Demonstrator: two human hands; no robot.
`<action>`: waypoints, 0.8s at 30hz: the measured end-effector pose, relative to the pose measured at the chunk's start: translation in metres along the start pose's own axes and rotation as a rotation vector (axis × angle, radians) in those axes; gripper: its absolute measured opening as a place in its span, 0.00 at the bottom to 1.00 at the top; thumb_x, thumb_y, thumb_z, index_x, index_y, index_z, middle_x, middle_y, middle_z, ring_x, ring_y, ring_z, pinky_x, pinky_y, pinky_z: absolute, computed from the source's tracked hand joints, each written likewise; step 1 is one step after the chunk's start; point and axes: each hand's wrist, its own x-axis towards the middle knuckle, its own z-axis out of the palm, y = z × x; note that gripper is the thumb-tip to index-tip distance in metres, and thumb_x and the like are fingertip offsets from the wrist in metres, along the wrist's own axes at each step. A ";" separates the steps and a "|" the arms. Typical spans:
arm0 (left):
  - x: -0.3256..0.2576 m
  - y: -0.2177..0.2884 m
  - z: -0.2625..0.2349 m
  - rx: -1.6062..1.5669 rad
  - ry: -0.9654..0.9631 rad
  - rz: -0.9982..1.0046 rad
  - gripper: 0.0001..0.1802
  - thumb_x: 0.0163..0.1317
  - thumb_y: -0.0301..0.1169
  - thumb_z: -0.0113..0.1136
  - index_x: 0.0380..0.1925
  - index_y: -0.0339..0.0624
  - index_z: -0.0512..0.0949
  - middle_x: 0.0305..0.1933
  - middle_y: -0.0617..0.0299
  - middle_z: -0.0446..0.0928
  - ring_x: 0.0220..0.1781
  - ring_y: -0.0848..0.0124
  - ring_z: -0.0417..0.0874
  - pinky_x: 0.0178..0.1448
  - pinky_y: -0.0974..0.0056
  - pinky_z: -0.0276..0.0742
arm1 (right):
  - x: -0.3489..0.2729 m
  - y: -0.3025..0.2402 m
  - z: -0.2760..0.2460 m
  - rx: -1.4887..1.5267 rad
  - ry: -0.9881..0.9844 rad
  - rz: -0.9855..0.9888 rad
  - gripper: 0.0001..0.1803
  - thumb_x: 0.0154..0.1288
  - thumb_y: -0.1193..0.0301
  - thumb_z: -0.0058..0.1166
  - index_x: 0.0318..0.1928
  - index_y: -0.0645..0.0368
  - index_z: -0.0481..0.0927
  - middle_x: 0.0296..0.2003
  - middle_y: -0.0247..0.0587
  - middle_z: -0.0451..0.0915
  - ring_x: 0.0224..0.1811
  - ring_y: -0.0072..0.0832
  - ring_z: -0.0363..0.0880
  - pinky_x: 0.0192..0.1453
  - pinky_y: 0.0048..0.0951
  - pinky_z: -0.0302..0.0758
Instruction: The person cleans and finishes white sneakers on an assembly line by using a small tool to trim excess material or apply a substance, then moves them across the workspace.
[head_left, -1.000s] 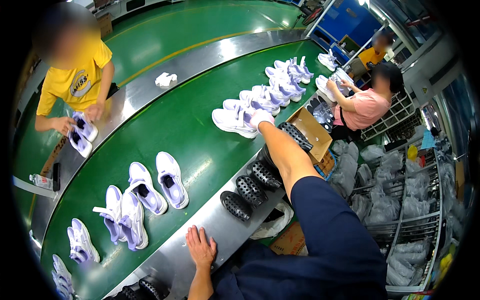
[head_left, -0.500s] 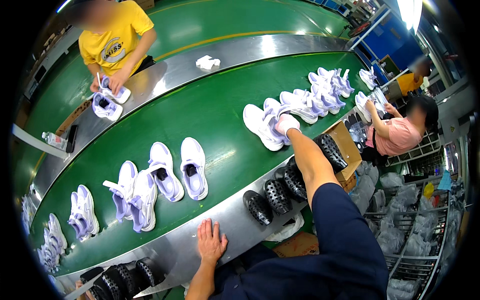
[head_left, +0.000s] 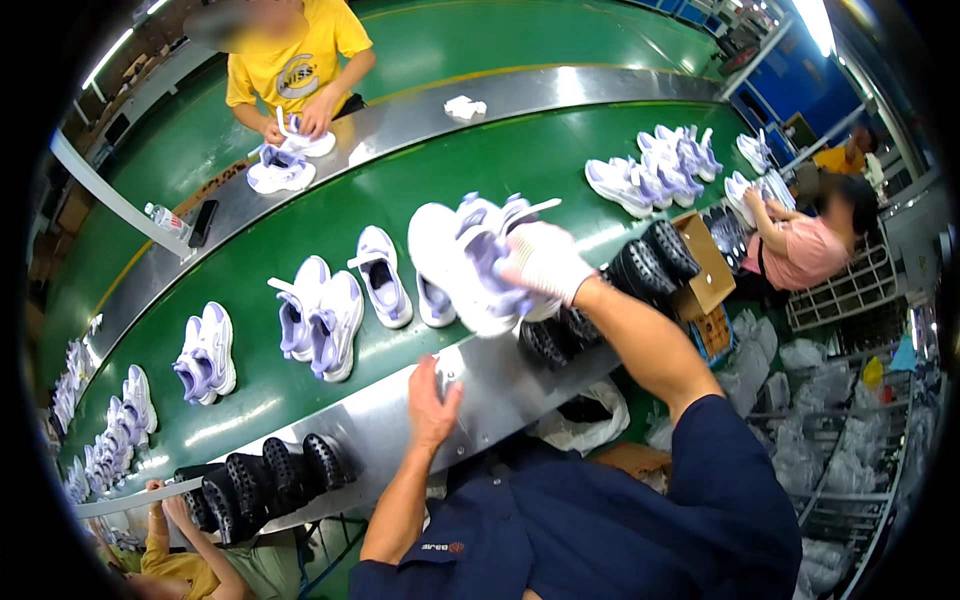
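While the green belt (head_left: pixel 250 290) carries rows of white-and-lilac shoes, the person's own two hands sit at its near edge.

right hand: (head_left: pixel 545 262) in a white glove, closed round a pair of white-and-lilac sneakers (head_left: pixel 470 262), gripping near the laces; arm reaches up from lower right.
held pair: lifted above the belt, soles toward the left, blurred; whether it touches the belt I cannot tell.
left hand: (head_left: pixel 432 400) bare, fingers loosely spread, holding nothing, resting on the steel ledge (head_left: pixel 380 430) just below the belt.
belt, near left: single sneaker (head_left: pixel 382 275) just beside the held pair; another pair (head_left: pixel 320 320) next to it; further pair (head_left: pixel 205 352) well apart toward the left rim.
belt, far right: cluster of sneakers (head_left: pixel 655 165) near the belt's end.
black soles: one row (head_left: pixel 265 475) on the ledge left of the bare hand; another group (head_left: pixel 640 272) right of the gloved hand, beside a cardboard box (head_left: pixel 705 265).
across the belt: person in yellow shirt (head_left: pixel 290 60) handling a sneaker (head_left: pixel 280 165) on the far steel ledge.
right side: person in pink top (head_left: pixel 800 250) reaching toward shoes at the belt end.
lower left: another person's hand (head_left: pixel 165 500) near the black soles.
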 end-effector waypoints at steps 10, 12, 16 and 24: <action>-0.079 -0.007 -0.030 0.088 0.086 -0.149 0.35 0.71 0.40 0.58 0.71 0.31 0.63 0.73 0.33 0.60 0.77 0.39 0.59 0.79 0.43 0.54 | -0.123 -0.081 0.203 0.134 -0.266 -0.061 0.14 0.61 0.66 0.55 0.39 0.59 0.89 0.37 0.52 0.88 0.45 0.47 0.89 0.49 0.43 0.83; -0.081 -0.034 -0.027 0.058 0.059 -0.191 0.33 0.72 0.38 0.57 0.70 0.29 0.64 0.73 0.31 0.61 0.76 0.39 0.60 0.78 0.45 0.56 | -0.125 -0.074 0.234 0.184 -0.219 -0.139 0.14 0.63 0.64 0.55 0.41 0.59 0.88 0.40 0.55 0.87 0.46 0.49 0.87 0.49 0.42 0.83; -0.101 -0.042 -0.056 0.287 -0.039 -0.430 0.27 0.67 0.39 0.63 0.58 0.29 0.76 0.51 0.35 0.82 0.53 0.38 0.83 0.58 0.48 0.78 | -0.147 -0.011 0.203 0.483 0.195 -0.063 0.13 0.63 0.63 0.58 0.41 0.59 0.85 0.37 0.56 0.85 0.42 0.54 0.84 0.47 0.46 0.80; -0.087 0.060 -0.085 0.402 -0.151 -0.200 0.11 0.64 0.36 0.65 0.32 0.37 0.86 0.31 0.44 0.84 0.35 0.45 0.86 0.41 0.48 0.80 | -0.146 0.209 0.145 -0.167 0.739 0.417 0.35 0.60 0.55 0.69 0.61 0.64 0.75 0.54 0.56 0.78 0.55 0.52 0.77 0.61 0.46 0.76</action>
